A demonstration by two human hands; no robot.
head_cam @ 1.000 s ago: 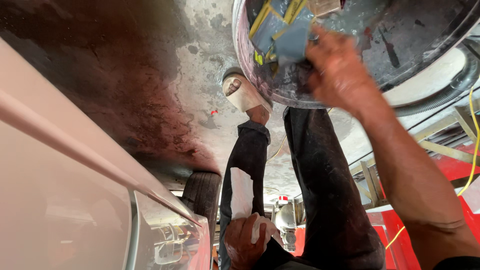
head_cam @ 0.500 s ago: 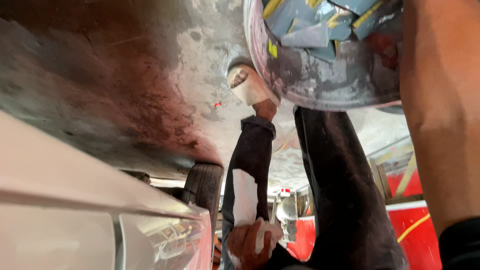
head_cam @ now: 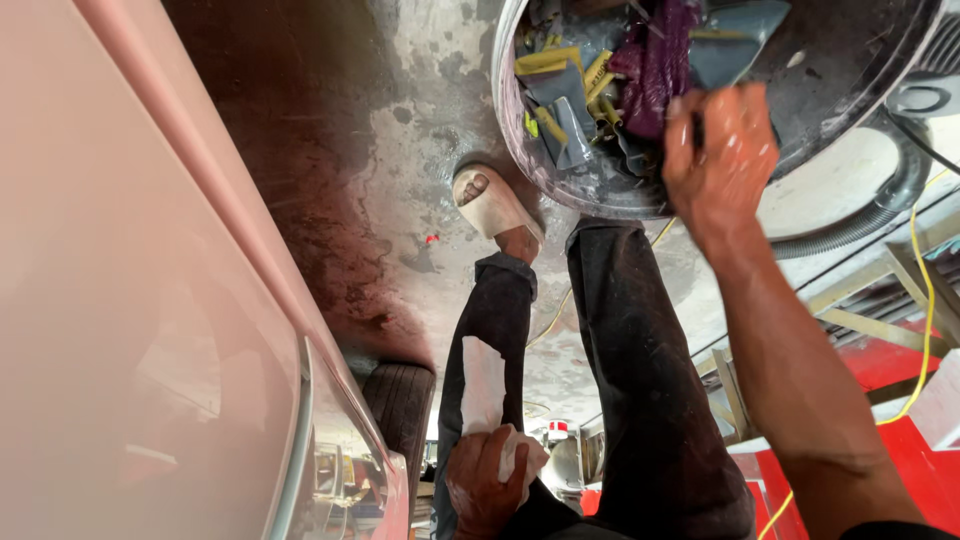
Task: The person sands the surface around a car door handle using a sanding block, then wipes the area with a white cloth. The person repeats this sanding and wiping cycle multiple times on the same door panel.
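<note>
The right hand (head_cam: pixel 722 150) reaches into the metal basin (head_cam: pixel 600 185) among the folded sandpaper pieces (head_cam: pixel 560 95), fingers curled around nothing I can make out, and would do best picking one sheet cleanly while the left hand (head_cam: pixel 485 480) holds a white cloth (head_cam: pixel 485 395) bunched tight

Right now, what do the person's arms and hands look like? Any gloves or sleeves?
No gloves: both hands are bare. The right hand looks wet and shiny, and its forearm is bare, with a dark sleeve edge only near the elbow. The left hand is bare too; its arm is out of view. No rings or watch show.
</note>
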